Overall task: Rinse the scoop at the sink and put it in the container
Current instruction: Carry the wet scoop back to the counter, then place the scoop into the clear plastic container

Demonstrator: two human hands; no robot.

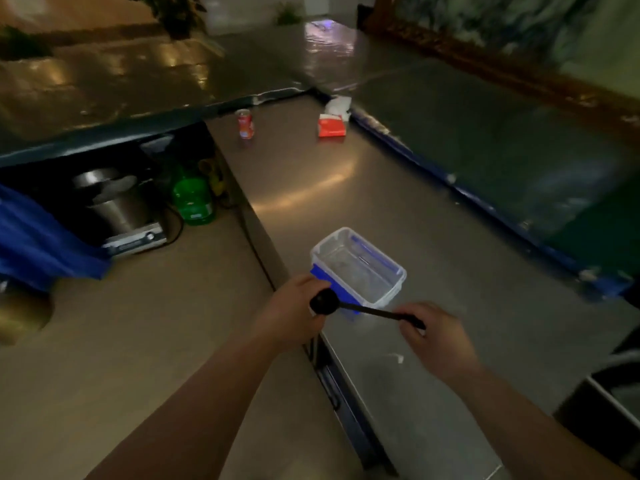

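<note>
Scoop (363, 309): black, level between both hands, just in front of the container (360, 268) on the table (433, 237)
Right hand (433, 332): gripping its handle end
Left hand (291, 313): closed at its bowl

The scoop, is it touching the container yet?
Cannot tell. In the head view the scoop, held by both hands, crosses in front of the container's near corner, so any gap is hidden.

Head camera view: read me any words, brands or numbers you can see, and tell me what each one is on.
No text can be read.
Red can: markings too blurred.
Red tissue pack: print too blurred.
Green bottle: label too blurred.
Appliance panel: markings too small.
Container and scoop: no text visible.
</note>
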